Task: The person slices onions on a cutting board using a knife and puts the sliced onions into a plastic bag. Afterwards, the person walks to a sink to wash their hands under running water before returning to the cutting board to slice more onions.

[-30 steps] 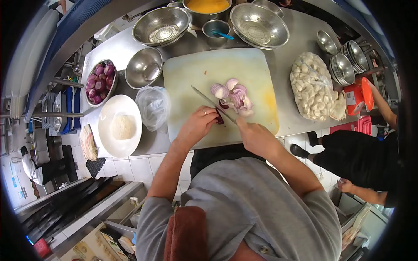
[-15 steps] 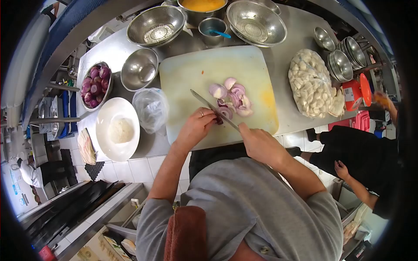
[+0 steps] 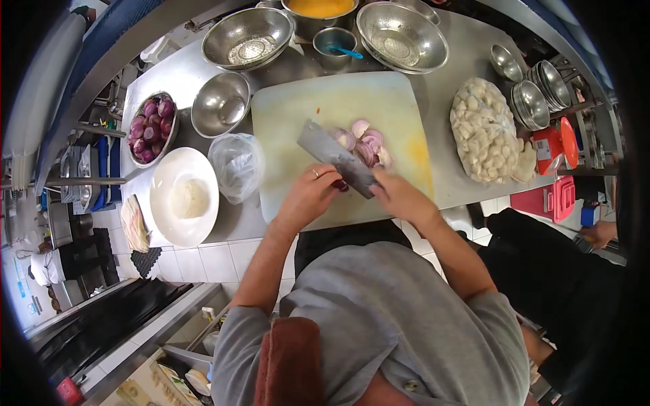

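My right hand (image 3: 404, 200) is closed round the handle of a broad cleaver (image 3: 336, 157), whose blade lies tilted with its flat side showing, partly over the sliced onion (image 3: 369, 141). Beside the blade, the fingers of my left hand (image 3: 310, 193) press on a small dark red onion piece (image 3: 340, 185), mostly hidden by the fingers. Both hands are over the lower part of the pale cutting board (image 3: 284, 115). Onion rings and slices lie in a loose pile just beyond the blade.
At left are a bowl of red onions (image 3: 150, 130), a white dish (image 3: 162, 216), a plastic bag (image 3: 235, 167) and a steel bowl (image 3: 221, 105). Colanders (image 3: 248, 37) stand behind the board. A bag of pale pieces (image 3: 479, 132) lies right. Another person (image 3: 542, 271) stands at right.
The cleaver has turned from nearly edge-on to showing its broad side. My left hand has stayed at the onion piece. The person at right has shifted lower in view.
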Motion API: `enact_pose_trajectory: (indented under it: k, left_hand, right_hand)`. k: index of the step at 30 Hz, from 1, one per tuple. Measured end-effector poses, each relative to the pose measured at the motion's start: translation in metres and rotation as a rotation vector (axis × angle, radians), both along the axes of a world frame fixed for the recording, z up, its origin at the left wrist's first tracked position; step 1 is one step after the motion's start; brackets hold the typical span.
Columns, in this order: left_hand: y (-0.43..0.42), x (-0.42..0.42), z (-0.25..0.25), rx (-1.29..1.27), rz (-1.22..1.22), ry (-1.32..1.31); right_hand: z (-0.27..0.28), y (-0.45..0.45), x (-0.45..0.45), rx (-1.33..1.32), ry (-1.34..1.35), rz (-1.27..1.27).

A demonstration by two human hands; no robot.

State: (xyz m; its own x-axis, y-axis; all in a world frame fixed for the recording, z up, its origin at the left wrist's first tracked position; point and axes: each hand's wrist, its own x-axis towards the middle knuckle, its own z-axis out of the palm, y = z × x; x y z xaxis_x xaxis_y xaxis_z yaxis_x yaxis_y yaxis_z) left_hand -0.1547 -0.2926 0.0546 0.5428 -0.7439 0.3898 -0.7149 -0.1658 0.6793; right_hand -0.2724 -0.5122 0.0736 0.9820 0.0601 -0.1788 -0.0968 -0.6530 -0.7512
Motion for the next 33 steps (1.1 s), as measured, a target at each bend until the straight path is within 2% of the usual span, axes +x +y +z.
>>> enact_pose_trajectory:
  k: [4,6,7,10,12,13,15,18,24,26,28,30,33]
  left_hand:
    - [-0.005,-0.008,0.005,0.109,0.012,0.013]
    - [-0.009,-0.017,0.016,0.442,0.354,0.404]
    - [-0.006,-0.016,0.021,0.445,0.355,0.399]
    - [0.009,-0.008,0.025,0.515,0.445,0.626]
    - [0.022,0.001,0.013,0.223,0.166,-0.089]
    - [0.023,0.006,0.010,0.220,0.165,-0.090]
    - [0.020,0.019,0.005,0.167,-0.219,-0.122]
    - [0.014,0.026,0.001,0.195,-0.270,-0.098]
    - [0.009,0.023,0.006,0.197,-0.203,-0.178]
    - [0.008,0.022,0.004,0.195,-0.196,-0.180]
    - [0.008,0.021,0.002,0.200,-0.183,-0.178]
    - [0.010,0.022,-0.001,0.167,-0.163,-0.133]
    - [0.010,0.023,-0.006,0.146,-0.172,-0.143]
  right_hand:
    - [0.000,-0.003,-0.004,0.011,-0.068,-0.077]
    - [0.013,-0.001,-0.002,-0.010,-0.024,-0.056]
    - [0.011,0.001,-0.003,-0.006,-0.028,-0.057]
    - [0.012,0.014,-0.011,-0.089,-0.178,-0.008]
    - [0.025,0.026,-0.018,-0.113,0.024,-0.010]
    - [0.021,0.030,-0.020,-0.115,0.024,-0.012]
    - [0.010,0.037,-0.020,-0.128,-0.089,-0.023]
    - [0.017,0.038,-0.014,-0.217,-0.074,-0.008]
    - [0.069,0.042,-0.033,-0.166,0.045,0.010]
    - [0.035,0.046,-0.031,-0.193,0.011,-0.001]
    - [0.026,0.049,-0.023,-0.213,-0.022,-0.005]
    - [0.029,0.050,-0.014,-0.261,-0.005,-0.008]
    - [0.065,0.047,-0.022,-0.218,0.050,0.000]
